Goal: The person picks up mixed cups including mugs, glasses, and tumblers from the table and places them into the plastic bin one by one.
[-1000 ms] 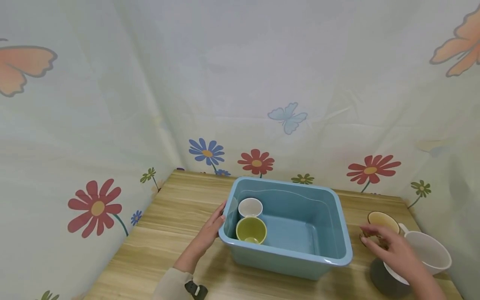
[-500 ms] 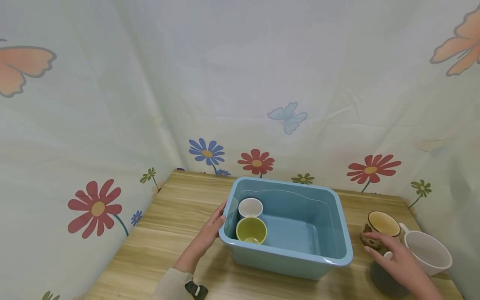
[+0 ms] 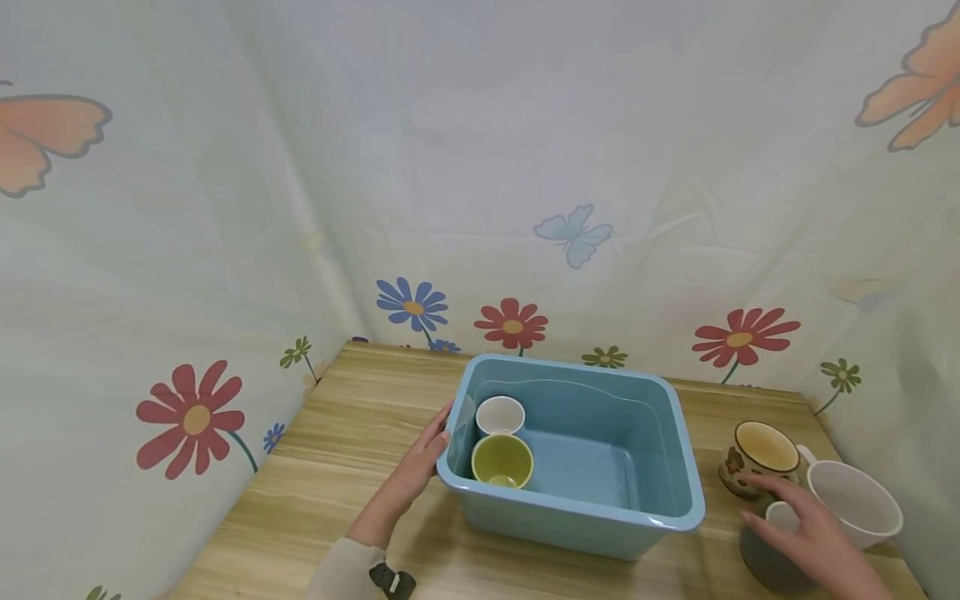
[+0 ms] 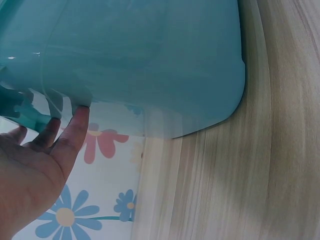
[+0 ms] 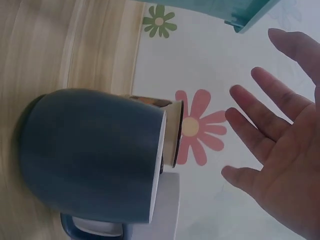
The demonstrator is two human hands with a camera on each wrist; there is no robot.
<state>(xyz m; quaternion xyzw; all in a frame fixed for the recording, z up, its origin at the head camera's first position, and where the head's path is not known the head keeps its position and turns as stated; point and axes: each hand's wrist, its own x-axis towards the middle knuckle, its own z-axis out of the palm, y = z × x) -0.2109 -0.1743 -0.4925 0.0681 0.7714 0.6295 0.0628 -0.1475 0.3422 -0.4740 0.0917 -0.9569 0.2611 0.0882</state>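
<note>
My left hand (image 3: 416, 467) rests against the left end of a blue plastic tub (image 3: 570, 508); in the left wrist view its fingertips (image 4: 81, 112) touch the wall just under the rim. Inside the tub, at its left end, stand a white cup (image 3: 500, 414) and a green cup (image 3: 502, 461). Above the dark blue-grey mug (image 5: 95, 155) my right hand (image 5: 285, 120) is spread, holding nothing. Part of that mug is hidden under the hand in the head view. Beyond it are a patterned mug with cream inside (image 3: 765, 447) and a white mug (image 3: 855, 500).
The tub stands on a wood-grain table (image 3: 382, 392). A flower-printed curtain (image 3: 637, 250) hangs along the back and both sides. The mugs stand close together to the right of the tub, near the table's right edge.
My right hand has drawn back from the patterned mug towards the dark mug, leaving more of the patterned mug in sight. My left hand and the tub have stayed in place.
</note>
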